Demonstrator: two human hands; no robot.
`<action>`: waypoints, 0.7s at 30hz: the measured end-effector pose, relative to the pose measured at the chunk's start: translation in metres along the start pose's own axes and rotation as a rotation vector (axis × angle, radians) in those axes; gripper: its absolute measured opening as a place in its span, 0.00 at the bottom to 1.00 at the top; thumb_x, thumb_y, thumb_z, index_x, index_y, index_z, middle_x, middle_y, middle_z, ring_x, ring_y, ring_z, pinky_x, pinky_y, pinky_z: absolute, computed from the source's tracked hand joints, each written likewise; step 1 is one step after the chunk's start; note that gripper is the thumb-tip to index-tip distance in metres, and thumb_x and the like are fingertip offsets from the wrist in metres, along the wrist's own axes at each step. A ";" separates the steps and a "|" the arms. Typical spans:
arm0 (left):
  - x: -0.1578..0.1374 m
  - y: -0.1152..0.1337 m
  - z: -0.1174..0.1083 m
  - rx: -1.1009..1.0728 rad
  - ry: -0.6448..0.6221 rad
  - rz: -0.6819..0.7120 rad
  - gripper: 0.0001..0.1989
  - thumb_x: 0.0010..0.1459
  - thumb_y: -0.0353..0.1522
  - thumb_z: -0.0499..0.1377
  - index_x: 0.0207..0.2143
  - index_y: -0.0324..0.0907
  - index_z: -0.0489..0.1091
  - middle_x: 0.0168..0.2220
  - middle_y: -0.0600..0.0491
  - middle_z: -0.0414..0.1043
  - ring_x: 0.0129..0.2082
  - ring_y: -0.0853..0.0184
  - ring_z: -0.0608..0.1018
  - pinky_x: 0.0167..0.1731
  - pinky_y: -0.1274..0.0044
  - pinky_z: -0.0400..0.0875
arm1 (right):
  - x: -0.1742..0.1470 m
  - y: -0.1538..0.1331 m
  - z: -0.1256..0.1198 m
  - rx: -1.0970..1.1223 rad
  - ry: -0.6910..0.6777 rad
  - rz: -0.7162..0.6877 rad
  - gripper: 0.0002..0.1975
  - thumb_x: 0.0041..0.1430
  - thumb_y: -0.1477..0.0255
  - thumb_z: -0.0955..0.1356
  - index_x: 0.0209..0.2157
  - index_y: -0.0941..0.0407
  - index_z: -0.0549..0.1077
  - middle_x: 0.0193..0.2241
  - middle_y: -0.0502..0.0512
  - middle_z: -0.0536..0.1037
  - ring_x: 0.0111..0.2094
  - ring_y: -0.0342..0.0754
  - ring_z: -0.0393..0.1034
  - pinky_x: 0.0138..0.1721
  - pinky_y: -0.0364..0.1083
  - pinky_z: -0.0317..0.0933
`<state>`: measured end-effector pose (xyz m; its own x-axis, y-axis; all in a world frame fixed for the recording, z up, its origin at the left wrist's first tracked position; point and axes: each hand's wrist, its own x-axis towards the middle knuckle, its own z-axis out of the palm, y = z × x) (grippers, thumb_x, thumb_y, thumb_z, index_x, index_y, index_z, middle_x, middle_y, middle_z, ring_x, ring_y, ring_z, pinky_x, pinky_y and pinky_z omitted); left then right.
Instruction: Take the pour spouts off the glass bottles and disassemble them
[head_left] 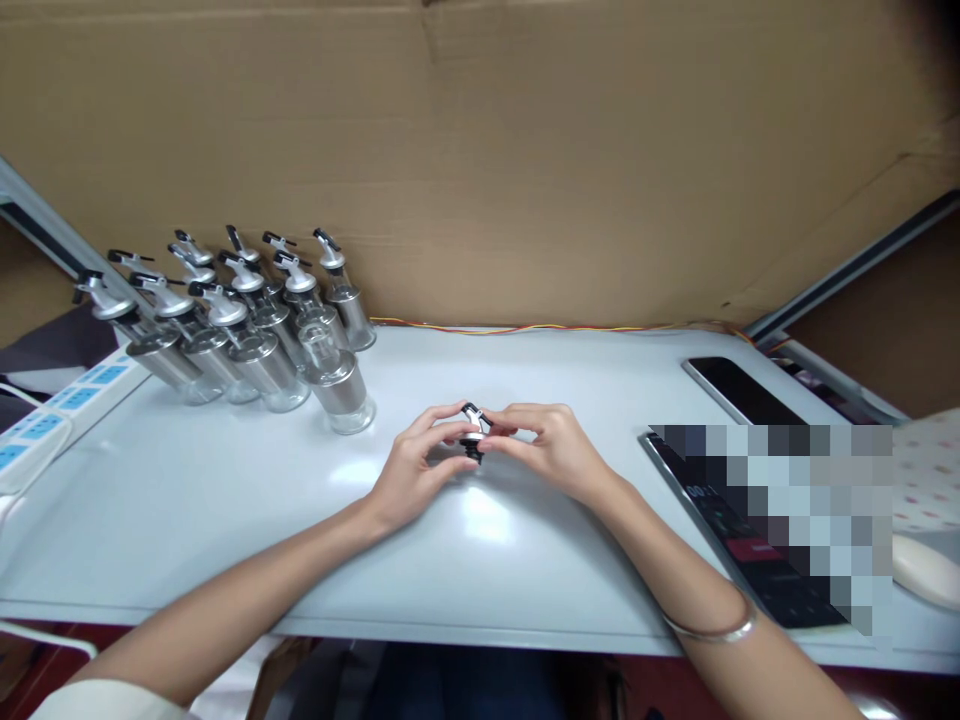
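Between my two hands, just above the middle of the table, is a pourer spout with a silver collar, black flip lid and black ribbed stopper pointing down. My left hand grips it from the left, thumb low by the stopper and fingers at the collar and lid. From the right, my right hand pinches it near the lid and collar. A glass bottle with a steel band and no spout stands upright to the left of my hands. Behind it are several bottles fitted with the same kind of spout.
A white power strip runs along the left edge. On the right lie a phone and a larger dark tablet-like device, partly blurred out. Thin wires follow the back edge before a cardboard wall.
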<state>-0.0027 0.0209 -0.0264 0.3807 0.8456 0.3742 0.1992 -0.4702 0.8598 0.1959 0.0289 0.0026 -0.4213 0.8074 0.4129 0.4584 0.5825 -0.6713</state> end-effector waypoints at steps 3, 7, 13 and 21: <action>0.000 0.000 0.000 -0.024 0.002 -0.020 0.14 0.53 0.31 0.62 0.44 0.42 0.73 0.53 0.45 0.66 0.50 0.60 0.73 0.47 0.70 0.73 | 0.000 0.001 0.000 -0.013 -0.001 -0.008 0.16 0.59 0.60 0.66 0.34 0.57 0.80 0.25 0.55 0.79 0.25 0.43 0.70 0.26 0.41 0.60; 0.000 0.000 0.001 -0.033 0.008 -0.029 0.14 0.53 0.31 0.63 0.44 0.42 0.73 0.53 0.45 0.66 0.49 0.60 0.74 0.46 0.69 0.73 | 0.000 0.000 -0.002 -0.042 -0.012 -0.028 0.16 0.61 0.60 0.65 0.34 0.57 0.79 0.26 0.56 0.79 0.25 0.44 0.70 0.27 0.42 0.60; -0.001 -0.003 0.001 0.024 0.059 0.044 0.13 0.53 0.30 0.63 0.42 0.43 0.72 0.50 0.46 0.65 0.55 0.57 0.70 0.50 0.67 0.72 | 0.001 -0.006 -0.001 0.048 0.010 0.060 0.09 0.56 0.65 0.69 0.34 0.56 0.75 0.28 0.54 0.78 0.29 0.45 0.71 0.32 0.44 0.64; -0.002 -0.002 0.004 0.150 0.060 0.272 0.11 0.55 0.24 0.60 0.40 0.43 0.70 0.50 0.47 0.64 0.48 0.63 0.75 0.49 0.68 0.72 | 0.003 -0.006 0.001 0.422 -0.007 0.267 0.13 0.55 0.67 0.68 0.41 0.56 0.73 0.36 0.56 0.78 0.36 0.47 0.72 0.40 0.48 0.66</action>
<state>-0.0006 0.0189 -0.0298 0.3854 0.6950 0.6070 0.2304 -0.7094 0.6661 0.1911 0.0273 0.0075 -0.3387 0.9216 0.1895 0.1948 0.2657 -0.9442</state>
